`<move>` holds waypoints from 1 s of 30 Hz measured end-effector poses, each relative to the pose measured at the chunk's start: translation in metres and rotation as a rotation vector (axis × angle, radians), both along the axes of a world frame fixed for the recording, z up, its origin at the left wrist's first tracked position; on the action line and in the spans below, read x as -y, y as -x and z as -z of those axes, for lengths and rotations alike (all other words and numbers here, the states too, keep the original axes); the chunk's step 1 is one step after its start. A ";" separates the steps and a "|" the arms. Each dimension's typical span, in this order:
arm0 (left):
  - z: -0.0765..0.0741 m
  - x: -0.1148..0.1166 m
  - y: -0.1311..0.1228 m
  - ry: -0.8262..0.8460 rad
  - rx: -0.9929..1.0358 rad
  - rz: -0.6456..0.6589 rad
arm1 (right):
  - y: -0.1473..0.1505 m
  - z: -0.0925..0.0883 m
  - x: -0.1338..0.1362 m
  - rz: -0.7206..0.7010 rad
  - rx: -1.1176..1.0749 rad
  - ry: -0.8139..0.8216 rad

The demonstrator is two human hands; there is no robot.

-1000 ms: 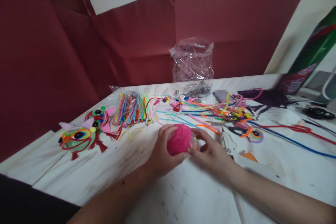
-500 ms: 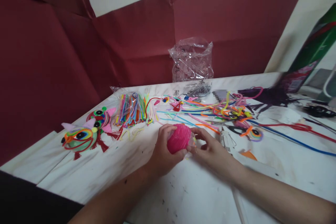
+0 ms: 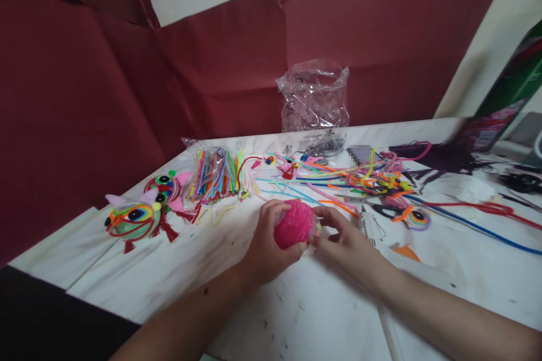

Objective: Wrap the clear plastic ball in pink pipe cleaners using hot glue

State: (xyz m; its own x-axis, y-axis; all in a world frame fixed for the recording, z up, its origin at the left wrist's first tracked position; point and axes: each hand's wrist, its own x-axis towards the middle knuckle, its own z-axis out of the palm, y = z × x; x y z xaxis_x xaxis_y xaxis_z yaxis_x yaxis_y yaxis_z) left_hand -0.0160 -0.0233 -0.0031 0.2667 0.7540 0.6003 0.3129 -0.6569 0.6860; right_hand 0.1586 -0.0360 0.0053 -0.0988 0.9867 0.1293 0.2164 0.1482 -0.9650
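My left hand [image 3: 263,248] is wrapped round a pink ball [image 3: 293,224] covered in wound pink pipe cleaner, holding it just above the white table [image 3: 305,316]. My right hand [image 3: 344,241] pinches at the ball's right side with thumb and fingertips, where a bit of lighter material shows. Both hands meet at the ball near the table's middle.
Two finished bug-eyed pipe-cleaner figures [image 3: 139,215] lie at the left. A bag of coloured pipe cleaners [image 3: 215,174] and loose strands [image 3: 355,177] spread behind the hands. A clear plastic bag [image 3: 314,96] stands at the back. A glue gun [image 3: 371,227] lies right of my hand.
The view has shifted slightly; both hands and the pink ball stay together in nearly the same spot, with the right fingers working at the ball's side.
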 end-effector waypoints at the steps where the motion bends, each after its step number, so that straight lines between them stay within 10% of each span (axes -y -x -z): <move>1: 0.000 0.001 0.000 -0.005 0.002 -0.003 | 0.001 0.000 0.001 0.008 -0.006 -0.003; 30: -0.006 0.001 0.001 0.198 0.054 -0.094 | -0.001 0.011 0.003 -0.008 0.150 -0.145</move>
State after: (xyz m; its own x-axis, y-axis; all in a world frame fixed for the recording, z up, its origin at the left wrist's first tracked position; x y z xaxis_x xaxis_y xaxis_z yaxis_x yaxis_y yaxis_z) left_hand -0.0170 -0.0248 0.0030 0.1612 0.8785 0.4496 0.3261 -0.4774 0.8159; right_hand 0.1598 -0.0392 -0.0054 -0.1353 0.9578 0.2537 0.3541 0.2859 -0.8905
